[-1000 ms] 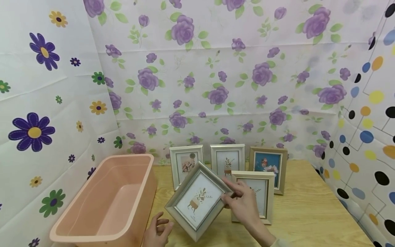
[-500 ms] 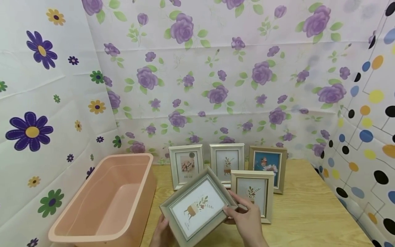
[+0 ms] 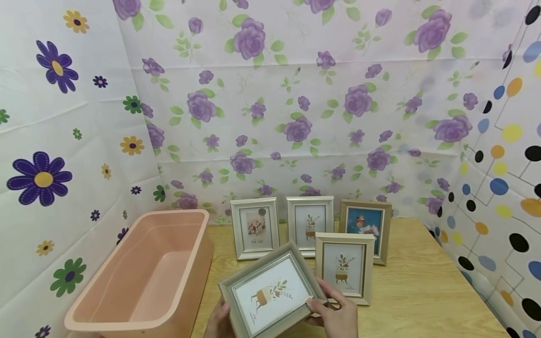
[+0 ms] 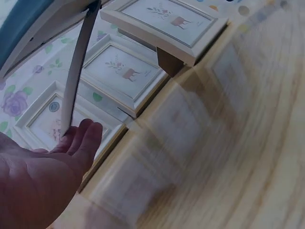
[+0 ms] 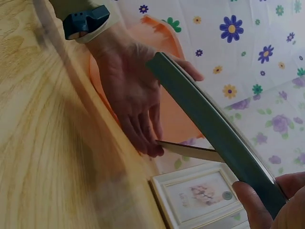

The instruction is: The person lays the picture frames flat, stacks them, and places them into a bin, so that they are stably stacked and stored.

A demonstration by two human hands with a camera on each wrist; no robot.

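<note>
A silver-grey picture frame [image 3: 270, 296] with a potted-plant print is held tilted over the table. My right hand [image 3: 340, 315] pinches its right corner, thumb on the front and fingers behind. At the lower left edge of the frame is my left hand [image 3: 217, 323], mostly hidden in the head view. The right wrist view shows the left thumb on the front side and the fingers [image 5: 143, 131] behind, their tips at the end of the swung-out stand leg [image 5: 190, 151]. That leg also shows in the left wrist view, with the fingertips at its end.
Behind stand a white frame with a pink flower print [image 3: 255, 228], a silver frame [image 3: 310, 226] and a brown frame with a blue picture [image 3: 365, 226]. A beige frame [image 3: 344, 268] stands nearer, right of my hands. A pink plastic tub [image 3: 192, 267] sits left on the wooden table [image 3: 422, 286].
The held frame has come lower and leaned further back and to the left. My left hand, apart from it a second ago, has come to its left edge and back.
</note>
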